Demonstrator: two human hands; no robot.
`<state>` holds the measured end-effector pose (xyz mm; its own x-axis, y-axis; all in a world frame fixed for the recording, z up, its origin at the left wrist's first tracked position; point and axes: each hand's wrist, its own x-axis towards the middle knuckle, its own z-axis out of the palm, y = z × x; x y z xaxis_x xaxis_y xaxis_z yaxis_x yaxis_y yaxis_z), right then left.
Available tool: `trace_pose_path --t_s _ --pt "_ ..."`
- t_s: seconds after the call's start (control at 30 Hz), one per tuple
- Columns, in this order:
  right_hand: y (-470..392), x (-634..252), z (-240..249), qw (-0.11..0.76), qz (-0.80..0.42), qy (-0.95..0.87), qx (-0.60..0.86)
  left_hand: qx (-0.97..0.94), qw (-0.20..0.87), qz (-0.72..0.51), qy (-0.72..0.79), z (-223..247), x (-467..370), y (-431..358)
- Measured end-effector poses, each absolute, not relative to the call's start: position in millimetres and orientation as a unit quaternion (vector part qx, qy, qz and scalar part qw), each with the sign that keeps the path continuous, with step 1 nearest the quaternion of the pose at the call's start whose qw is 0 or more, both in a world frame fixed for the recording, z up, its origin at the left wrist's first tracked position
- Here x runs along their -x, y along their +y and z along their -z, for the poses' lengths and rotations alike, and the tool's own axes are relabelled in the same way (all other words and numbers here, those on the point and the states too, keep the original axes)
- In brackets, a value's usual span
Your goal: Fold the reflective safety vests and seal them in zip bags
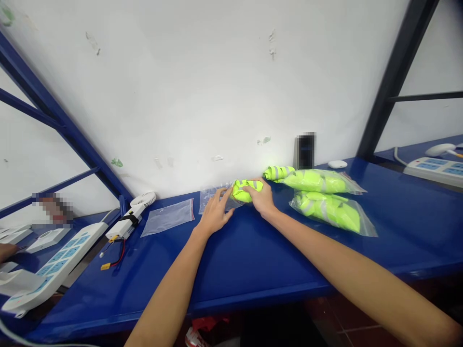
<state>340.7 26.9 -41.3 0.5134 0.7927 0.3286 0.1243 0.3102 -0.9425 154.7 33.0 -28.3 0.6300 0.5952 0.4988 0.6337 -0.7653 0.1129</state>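
Observation:
My right hand (pixel 263 198) grips a rolled neon-yellow reflective vest (pixel 248 190) with grey stripes, low over the blue table. My left hand (pixel 214 213) is on a clear plastic bag (pixel 206 196), fingers at its right end and thumb held apart from them. The vest's left end meets the bag at my left fingertips; how far it sits inside is hidden. Right of my right hand lies another rolled vest (pixel 278 173), unbagged. Two vests in clear bags, a rear packed vest (pixel 314 181) and a front packed vest (pixel 327 210), lie farther right.
A flat plastic bag (pixel 168 217) lies on the table (pixel 253 260) at left. Beside it are a small white fan (pixel 143 199) with wired battery and a power strip (pixel 60 262). A blurred dark object (pixel 306 150) and white case (pixel 337 164) stand near the wall. Another person's hand (pixel 7 251) shows far left.

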Motion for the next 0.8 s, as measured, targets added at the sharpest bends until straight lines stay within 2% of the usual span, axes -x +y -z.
trace_pose_path --t_s 0.17,0.33,0.53,0.67,0.8 --pt "26 -336 39 0.693 -0.316 -0.422 0.492 0.877 0.103 0.283 -0.375 27 -151 34" --pt "18 -332 30 0.701 -0.415 -0.390 0.428 0.889 0.107 0.250 -0.369 27 -150 33" --pt "8 -329 20 0.658 -0.564 -0.370 0.334 0.867 0.145 0.289 -0.379 23 -156 26" --pt "7 -326 20 0.662 -0.554 -0.385 0.328 0.860 0.157 0.306 -0.377 21 -160 22" --pt "13 -324 29 0.678 -0.460 -0.448 0.357 0.869 0.158 0.298 -0.362 25 -167 20"
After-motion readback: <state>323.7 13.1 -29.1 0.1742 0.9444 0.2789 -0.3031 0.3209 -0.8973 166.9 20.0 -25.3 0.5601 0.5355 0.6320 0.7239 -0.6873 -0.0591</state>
